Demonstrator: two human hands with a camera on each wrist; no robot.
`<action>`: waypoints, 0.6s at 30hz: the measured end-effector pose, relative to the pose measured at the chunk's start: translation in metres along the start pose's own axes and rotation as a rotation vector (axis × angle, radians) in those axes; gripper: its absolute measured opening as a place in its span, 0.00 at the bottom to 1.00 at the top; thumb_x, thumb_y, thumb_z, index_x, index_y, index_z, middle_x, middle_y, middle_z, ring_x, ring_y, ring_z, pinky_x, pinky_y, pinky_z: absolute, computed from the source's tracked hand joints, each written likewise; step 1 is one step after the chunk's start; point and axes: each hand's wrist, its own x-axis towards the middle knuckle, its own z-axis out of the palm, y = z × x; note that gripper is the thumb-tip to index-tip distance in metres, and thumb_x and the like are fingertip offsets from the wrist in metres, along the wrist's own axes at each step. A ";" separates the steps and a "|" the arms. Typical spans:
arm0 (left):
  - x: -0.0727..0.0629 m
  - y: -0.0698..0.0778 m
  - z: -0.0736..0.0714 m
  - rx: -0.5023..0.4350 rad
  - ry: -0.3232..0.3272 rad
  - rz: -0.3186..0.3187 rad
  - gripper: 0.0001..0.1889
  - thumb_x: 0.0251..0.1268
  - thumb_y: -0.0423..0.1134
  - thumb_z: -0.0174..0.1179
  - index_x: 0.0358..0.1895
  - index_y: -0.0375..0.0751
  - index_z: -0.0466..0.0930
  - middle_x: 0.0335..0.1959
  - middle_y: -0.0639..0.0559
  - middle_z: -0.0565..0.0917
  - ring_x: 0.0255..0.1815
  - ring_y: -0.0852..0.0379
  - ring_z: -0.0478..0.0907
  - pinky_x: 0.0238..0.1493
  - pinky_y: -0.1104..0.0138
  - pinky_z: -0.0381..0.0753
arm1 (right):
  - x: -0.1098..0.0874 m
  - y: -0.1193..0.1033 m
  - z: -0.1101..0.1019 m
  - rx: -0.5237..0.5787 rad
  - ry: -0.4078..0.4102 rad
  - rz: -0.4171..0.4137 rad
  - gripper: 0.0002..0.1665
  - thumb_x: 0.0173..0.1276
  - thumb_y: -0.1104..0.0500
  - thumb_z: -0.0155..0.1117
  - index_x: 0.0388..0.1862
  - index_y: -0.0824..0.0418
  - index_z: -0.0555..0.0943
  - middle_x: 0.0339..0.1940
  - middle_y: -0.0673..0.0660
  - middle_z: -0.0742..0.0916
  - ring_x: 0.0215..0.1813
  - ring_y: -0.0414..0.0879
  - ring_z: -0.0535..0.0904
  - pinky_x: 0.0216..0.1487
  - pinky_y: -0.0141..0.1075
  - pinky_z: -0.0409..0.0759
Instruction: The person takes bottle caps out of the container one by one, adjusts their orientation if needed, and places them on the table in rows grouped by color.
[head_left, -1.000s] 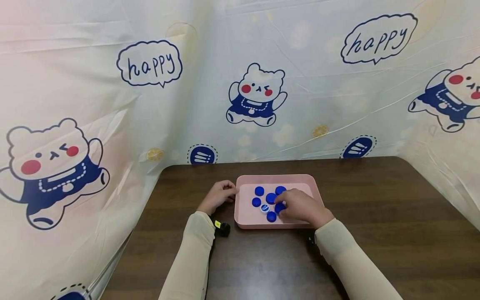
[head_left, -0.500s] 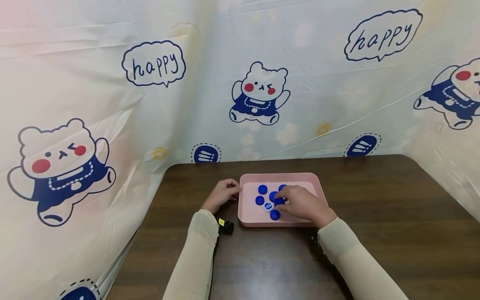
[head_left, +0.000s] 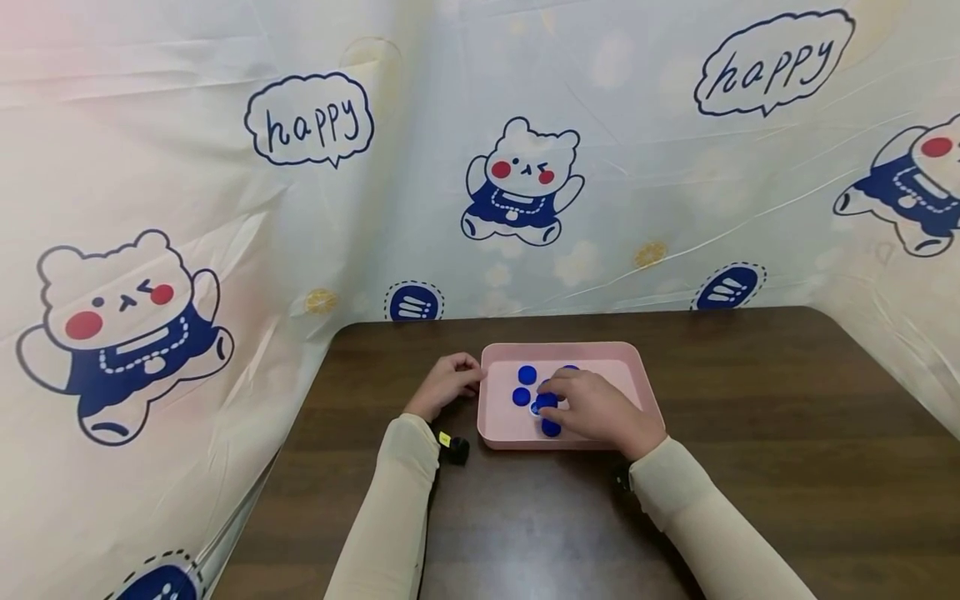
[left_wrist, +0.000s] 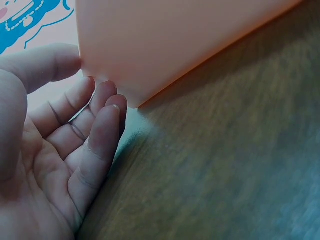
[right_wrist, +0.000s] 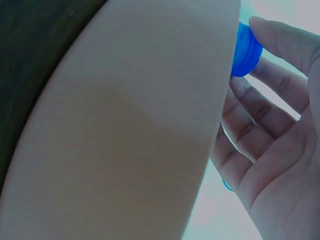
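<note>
My right hand (head_left: pixel 596 406) reaches over the pink tray (head_left: pixel 641 375) from the right. Between thumb and fingers it pinches a blue bottle cap (head_left: pixel 547 401), whose ridged side shows in the right wrist view as a blue cap (right_wrist: pixel 246 52). Under the held cap, a white-topped cap (head_left: pixel 535 409) is mostly covered in the head view. Other blue caps lie around it: one cap (head_left: pixel 527 375) at the back, one cap (head_left: pixel 521 397) at left, one cap (head_left: pixel 551 428) in front. My left hand (head_left: pixel 447 383) is at the tray's left side, loosely bent fingertips (left_wrist: pixel 107 89) touching its outer wall.
The tray stands on a dark brown wooden table (head_left: pixel 750 392). A small black object (head_left: pixel 455 451) with a yellow tag sits by my left wrist. Behind the table hangs a pale printed cloth (head_left: pixel 420 208). A further blue cap (head_left: pixel 571 367) shows partly behind my right hand.
My right hand has lifted the blue cap from its spot and shifted it left, over the white-topped cap. The left hand keeps its place at the tray wall. The head view has shifted slightly.
</note>
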 end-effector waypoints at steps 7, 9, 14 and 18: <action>0.010 -0.015 0.002 -0.025 0.055 0.007 0.11 0.65 0.38 0.64 0.42 0.32 0.79 0.36 0.44 0.81 0.36 0.47 0.80 0.41 0.56 0.82 | 0.000 -0.007 0.001 -0.013 0.010 -0.041 0.19 0.64 0.50 0.69 0.50 0.58 0.85 0.44 0.50 0.85 0.48 0.45 0.80 0.54 0.43 0.78; 0.010 -0.015 0.002 -0.029 0.064 0.014 0.09 0.64 0.37 0.64 0.40 0.34 0.79 0.35 0.44 0.81 0.35 0.50 0.80 0.39 0.59 0.82 | 0.001 -0.010 0.001 -0.019 0.008 -0.040 0.20 0.64 0.50 0.69 0.51 0.58 0.85 0.45 0.51 0.85 0.48 0.45 0.81 0.54 0.43 0.78; 0.010 -0.016 0.002 -0.013 0.065 0.024 0.08 0.64 0.38 0.64 0.38 0.36 0.79 0.36 0.43 0.81 0.35 0.50 0.80 0.38 0.60 0.82 | 0.001 -0.016 0.001 -0.004 -0.014 -0.031 0.21 0.64 0.49 0.69 0.53 0.57 0.84 0.47 0.52 0.85 0.50 0.46 0.81 0.55 0.44 0.77; 0.010 -0.017 0.002 -0.013 0.063 0.020 0.07 0.64 0.38 0.64 0.38 0.37 0.79 0.35 0.43 0.81 0.35 0.50 0.80 0.38 0.60 0.83 | 0.001 -0.018 0.003 0.005 -0.017 -0.055 0.21 0.64 0.48 0.69 0.53 0.56 0.84 0.49 0.51 0.85 0.52 0.46 0.81 0.57 0.44 0.76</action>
